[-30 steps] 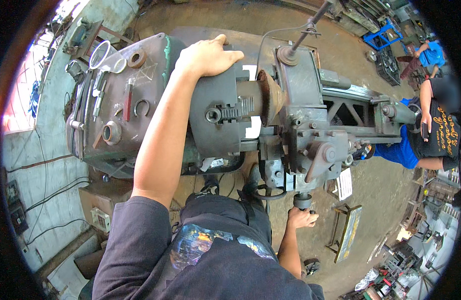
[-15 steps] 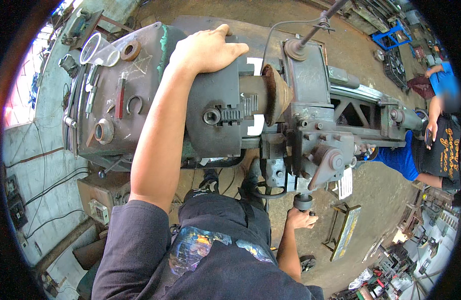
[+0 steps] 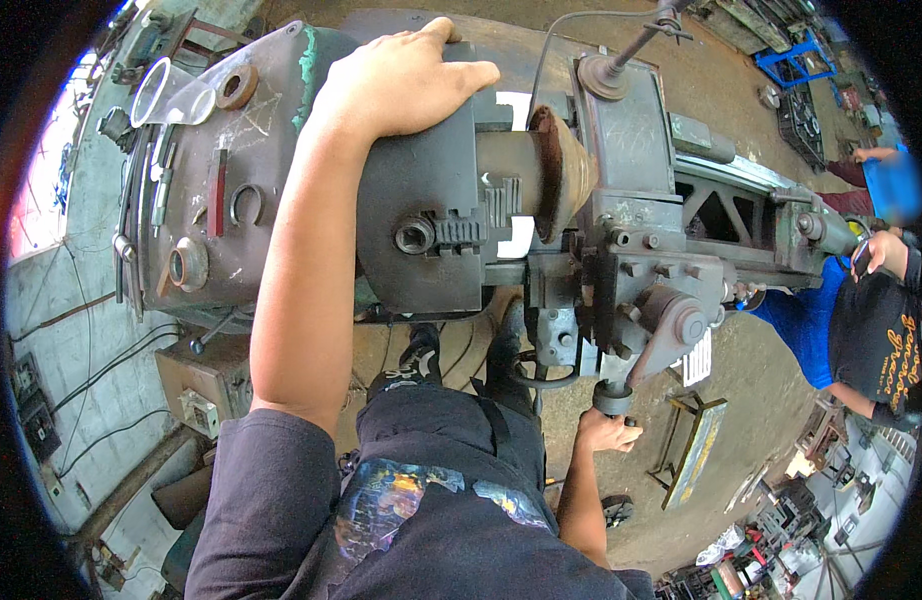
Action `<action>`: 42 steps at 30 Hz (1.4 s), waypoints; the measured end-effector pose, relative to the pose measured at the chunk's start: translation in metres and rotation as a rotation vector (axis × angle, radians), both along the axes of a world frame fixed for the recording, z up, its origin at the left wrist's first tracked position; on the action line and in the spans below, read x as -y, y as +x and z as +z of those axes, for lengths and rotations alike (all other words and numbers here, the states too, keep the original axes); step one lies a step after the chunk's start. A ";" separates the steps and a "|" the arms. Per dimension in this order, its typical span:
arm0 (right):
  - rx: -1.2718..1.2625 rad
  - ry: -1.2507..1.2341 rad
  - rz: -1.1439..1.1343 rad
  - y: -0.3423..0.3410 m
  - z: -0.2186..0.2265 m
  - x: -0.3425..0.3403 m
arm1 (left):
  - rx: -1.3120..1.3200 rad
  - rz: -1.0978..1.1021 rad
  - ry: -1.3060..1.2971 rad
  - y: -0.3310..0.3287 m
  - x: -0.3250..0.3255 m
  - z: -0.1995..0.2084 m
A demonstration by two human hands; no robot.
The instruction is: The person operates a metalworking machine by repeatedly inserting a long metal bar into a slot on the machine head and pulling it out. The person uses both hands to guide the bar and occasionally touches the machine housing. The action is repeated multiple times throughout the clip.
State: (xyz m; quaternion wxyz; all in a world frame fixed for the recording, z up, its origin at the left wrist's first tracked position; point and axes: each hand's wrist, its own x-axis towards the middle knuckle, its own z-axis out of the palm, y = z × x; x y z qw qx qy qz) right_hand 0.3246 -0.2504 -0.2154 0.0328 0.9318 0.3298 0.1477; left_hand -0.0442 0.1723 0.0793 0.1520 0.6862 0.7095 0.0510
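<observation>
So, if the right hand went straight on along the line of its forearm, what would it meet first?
Probably the dark round collar on the near side of the lathe, directly ahead of the right hand; whether they already touch is unclear from above.

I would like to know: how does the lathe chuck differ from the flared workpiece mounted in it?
The lathe chuck is much larger across than the flared workpiece. The chuck is dark grey, while the workpiece is brown and partly rusty-looking. The left hand lies on the chuck; neither hand touches the workpiece. Both look like round metal parts.
</observation>
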 end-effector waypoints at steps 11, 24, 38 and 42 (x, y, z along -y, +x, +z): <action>-0.033 -0.010 -0.012 -0.004 0.007 -0.004 | 0.023 0.002 -0.087 0.006 0.010 0.025; -0.134 0.021 -0.081 -0.003 0.005 -0.005 | 0.012 0.024 -0.118 0.007 0.013 0.023; 0.010 0.013 0.020 -0.003 0.004 -0.003 | -0.009 -0.028 0.601 0.023 0.103 -0.020; -0.009 0.009 0.003 -0.003 0.002 -0.002 | 0.130 -0.081 0.698 0.022 0.137 -0.035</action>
